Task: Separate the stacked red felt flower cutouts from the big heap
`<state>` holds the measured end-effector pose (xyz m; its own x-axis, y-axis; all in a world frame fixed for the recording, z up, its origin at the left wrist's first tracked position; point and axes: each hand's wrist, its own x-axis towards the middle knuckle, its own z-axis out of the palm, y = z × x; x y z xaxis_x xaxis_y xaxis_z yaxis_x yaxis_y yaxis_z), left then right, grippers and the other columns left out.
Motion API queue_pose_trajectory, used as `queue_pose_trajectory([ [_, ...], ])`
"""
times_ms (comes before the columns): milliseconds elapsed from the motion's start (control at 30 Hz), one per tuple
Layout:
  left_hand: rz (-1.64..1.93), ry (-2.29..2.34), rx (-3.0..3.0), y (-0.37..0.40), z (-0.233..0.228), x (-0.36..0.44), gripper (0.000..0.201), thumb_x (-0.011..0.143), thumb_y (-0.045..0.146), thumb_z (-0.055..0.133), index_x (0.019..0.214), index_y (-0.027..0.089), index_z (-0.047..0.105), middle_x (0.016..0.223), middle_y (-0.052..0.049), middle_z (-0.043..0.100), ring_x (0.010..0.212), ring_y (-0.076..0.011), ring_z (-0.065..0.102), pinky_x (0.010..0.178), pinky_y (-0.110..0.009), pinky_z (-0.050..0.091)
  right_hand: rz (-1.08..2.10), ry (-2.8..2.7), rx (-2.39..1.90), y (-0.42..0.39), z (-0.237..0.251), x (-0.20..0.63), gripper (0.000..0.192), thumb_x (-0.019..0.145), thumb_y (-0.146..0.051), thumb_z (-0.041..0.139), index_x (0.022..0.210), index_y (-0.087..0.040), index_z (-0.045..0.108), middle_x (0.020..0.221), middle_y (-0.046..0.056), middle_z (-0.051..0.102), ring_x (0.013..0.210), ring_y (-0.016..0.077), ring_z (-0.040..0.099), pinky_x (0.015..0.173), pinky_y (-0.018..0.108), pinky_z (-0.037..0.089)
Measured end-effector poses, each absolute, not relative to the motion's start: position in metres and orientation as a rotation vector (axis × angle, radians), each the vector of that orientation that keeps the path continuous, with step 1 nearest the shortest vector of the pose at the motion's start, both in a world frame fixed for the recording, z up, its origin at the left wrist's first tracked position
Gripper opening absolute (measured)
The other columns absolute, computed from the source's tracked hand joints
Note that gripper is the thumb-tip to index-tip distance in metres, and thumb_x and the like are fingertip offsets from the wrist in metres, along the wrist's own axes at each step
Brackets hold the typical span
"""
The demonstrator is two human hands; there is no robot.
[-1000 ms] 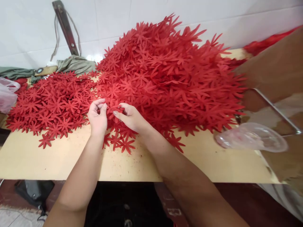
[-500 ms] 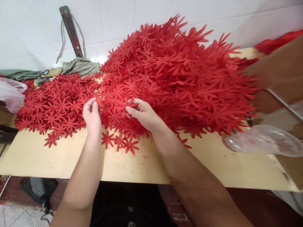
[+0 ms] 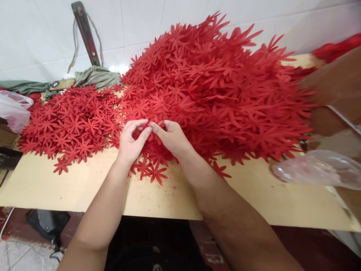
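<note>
A tall heap of red star-shaped flower cutouts [image 3: 214,86] fills the middle and right of the tan table [image 3: 84,188]. A flatter spread of the same red cutouts [image 3: 70,124] lies to its left. My left hand [image 3: 131,143] and my right hand [image 3: 170,137] meet at the heap's near edge, fingertips touching around a red cutout [image 3: 146,131] pinched between them. Several loose cutouts [image 3: 149,171] lie on the table just below my hands.
A clear plastic lid or bag [image 3: 316,169] lies at the table's right edge beside brown cardboard [image 3: 335,86]. A thin plastic bag [image 3: 12,111] sits at far left. Green cloth [image 3: 96,77] and a dark leaning bar [image 3: 86,32] rest against the white tiled wall.
My left hand moved right from the flat spread back to the heap's edge, joining my right hand. The fingertips of both hands have come together on a cutout.
</note>
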<state>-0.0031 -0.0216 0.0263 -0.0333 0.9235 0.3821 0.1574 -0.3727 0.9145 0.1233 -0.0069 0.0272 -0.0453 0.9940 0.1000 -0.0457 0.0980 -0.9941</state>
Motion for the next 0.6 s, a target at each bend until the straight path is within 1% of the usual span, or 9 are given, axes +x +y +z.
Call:
queue_pose_trajectory([
  [100,1.400,1.163,1.624,-0.022,0.024,0.002,0.019,0.071,0.027,0.068,0.087,0.018,0.068,0.090,-0.005,0.063,0.086,-0.0134,0.058,0.079,-0.025,0.046,1.219,-1.237,-1.095,-0.008,0.028,0.122,0.057,0.053,-0.072,0.063,0.052,-0.018,0.045,0.042,-0.006,0.040,0.042,0.0043,0.033,0.043,0.022,0.028],
  [200,1.468,1.211,1.551,-0.019,0.020,0.001,0.011,0.072,0.024,0.066,0.080,0.018,0.067,0.087,-0.004,0.063,0.085,-0.0128,0.058,0.079,-0.024,0.045,1.329,-1.283,-1.035,-0.010,0.028,0.121,0.057,0.058,-0.074,0.057,0.059,-0.018,0.047,0.043,-0.005,0.045,0.041,0.0050,0.034,0.042,0.022,0.028],
  [267,1.547,1.205,1.401,-0.016,0.017,-0.001,0.009,0.072,0.025,0.065,0.076,0.018,0.066,0.083,-0.002,0.062,0.081,-0.0114,0.057,0.077,-0.023,0.045,1.403,-1.338,-0.965,-0.012,0.028,0.120,0.053,0.059,-0.069,0.062,0.065,-0.018,0.049,0.049,-0.004,0.049,0.044,0.0051,0.037,0.044,0.021,0.031],
  [333,1.619,1.177,1.190,-0.013,0.017,-0.005,0.010,0.072,0.026,0.064,0.075,0.017,0.062,0.076,0.000,0.061,0.073,-0.0094,0.057,0.074,-0.022,0.046,1.439,-1.376,-0.911,-0.013,0.027,0.121,0.048,0.059,-0.060,0.069,0.068,-0.017,0.050,0.057,-0.004,0.052,0.049,0.0053,0.042,0.049,0.021,0.034],
  [433,1.710,1.178,0.886,-0.007,0.018,-0.014,0.011,0.075,0.028,0.060,0.076,0.018,0.056,0.069,0.002,0.059,0.062,-0.0075,0.054,0.066,-0.022,0.046,1.453,-1.371,-0.868,-0.012,0.026,0.122,0.038,0.062,-0.048,0.072,0.070,-0.016,0.052,0.060,-0.003,0.053,0.053,0.0061,0.045,0.053,0.022,0.036],
  [500,1.759,1.227,0.809,-0.003,0.018,-0.022,0.010,0.076,0.026,0.058,0.081,0.018,0.055,0.076,0.001,0.060,0.066,-0.0082,0.056,0.069,-0.023,0.047,1.457,-1.330,-0.868,-0.011,0.025,0.123,0.036,0.062,-0.044,0.073,0.073,-0.016,0.054,0.058,-0.004,0.052,0.052,0.0060,0.044,0.052,0.022,0.035],
  [533,1.782,1.270,0.828,-0.001,0.018,-0.025,0.011,0.075,0.024,0.059,0.085,0.018,0.056,0.083,-0.001,0.062,0.073,-0.0091,0.058,0.074,-0.024,0.048,1.458,-1.309,-0.872,-0.011,0.024,0.123,0.037,0.061,-0.043,0.073,0.075,-0.016,0.054,0.058,-0.004,0.052,0.051,0.0059,0.043,0.052,0.022,0.035],
  [600,1.834,1.403,0.972,0.000,0.016,-0.029,0.023,0.072,0.017,0.062,0.094,0.019,0.057,0.103,-0.005,0.061,0.093,-0.0119,0.059,0.090,-0.027,0.045,1.450,-1.295,-0.885,-0.010,0.023,0.123,0.038,0.060,-0.046,0.073,0.074,-0.016,0.053,0.057,-0.004,0.051,0.050,0.0060,0.043,0.051,0.022,0.035],
])
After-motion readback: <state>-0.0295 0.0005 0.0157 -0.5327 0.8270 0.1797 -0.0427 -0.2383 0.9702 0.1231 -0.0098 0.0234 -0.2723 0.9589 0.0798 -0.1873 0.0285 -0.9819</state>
